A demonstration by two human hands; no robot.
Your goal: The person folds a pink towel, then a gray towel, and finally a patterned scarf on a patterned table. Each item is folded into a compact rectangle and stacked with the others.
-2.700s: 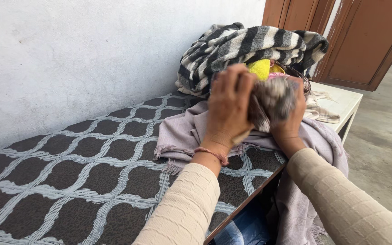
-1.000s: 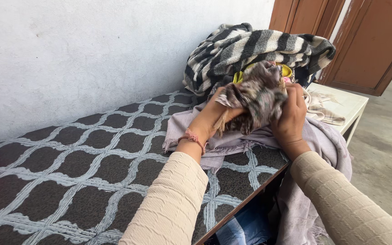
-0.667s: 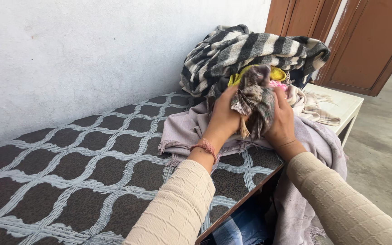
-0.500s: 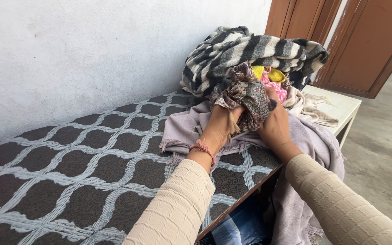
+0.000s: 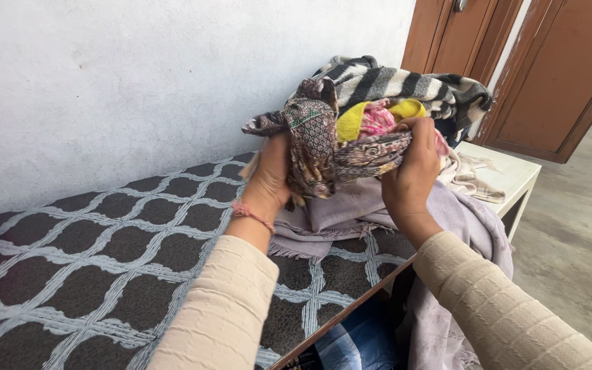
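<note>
Head view shows two hands lifted above a bed, both closed on one patterned brown scarf (image 5: 323, 140). One left hand (image 5: 272, 171) clenches the bunched, paisley-printed cloth from below and behind, so that a fold hangs down over its fingers. One right hand (image 5: 409, 168) pinches the other end of the same scarf between thumb and fingers, and the cloth stretches in a short twisted band between the two grips. A thin pink band (image 5: 251, 216) circles the left wrist, and both arms wear cream ribbed sleeves (image 5: 224, 312).

Directly beneath the grips lies one pale lilac shawl (image 5: 358, 212) with a fringed edge; it spreads over the bed's edge and hangs down below the right forearm. Behind the grips sits a heap of cloth: one black, grey and white striped blanket (image 5: 405, 82) on top, one yellow piece (image 5: 354, 120) and one pink piece (image 5: 378, 120) just behind the held scarf, and one cream fringed cloth (image 5: 471, 178) to the right of the right hand. Left of the left hand stretches one dark mattress cover (image 5: 90, 253) with a pale lattice pattern. Beyond the heap stand brown wooden doors (image 5: 556, 68). No packages, labels or signs are visible.
</note>
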